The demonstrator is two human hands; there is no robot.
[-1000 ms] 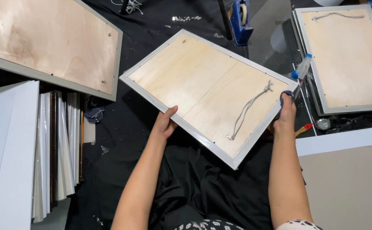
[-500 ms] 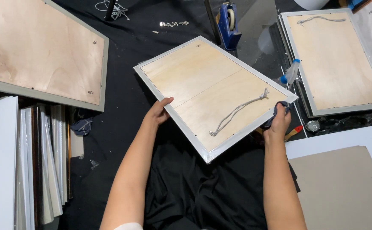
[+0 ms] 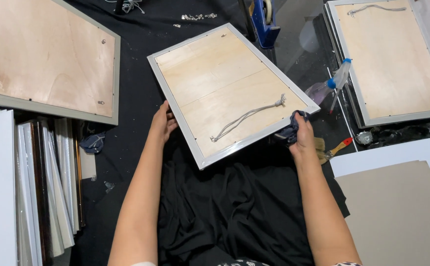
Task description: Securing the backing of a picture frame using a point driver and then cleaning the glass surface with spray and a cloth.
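A white picture frame (image 3: 227, 93) lies back side up in front of me, its plywood backing showing and a grey hanging cord (image 3: 247, 117) across it. My left hand (image 3: 164, 122) grips the frame's left edge. My right hand (image 3: 301, 132) holds a dark blue cloth (image 3: 289, 131) pressed against the frame's lower right edge. A black fabric sheet (image 3: 225, 207) covers the surface under the frame and my lap.
A larger frame (image 3: 47, 59) lies back up at the left, another (image 3: 390, 59) at the right. A spray bottle (image 3: 329, 84), a brush (image 3: 334, 149), a blue tape dispenser (image 3: 263, 19), grey and white boards (image 3: 402, 197) and stacked frames on edge (image 3: 37, 182) surround me.
The frame has turned clockwise and come closer to me. My right hand with the cloth has slid along the lower right edge, and my left hand has shifted along the left edge.
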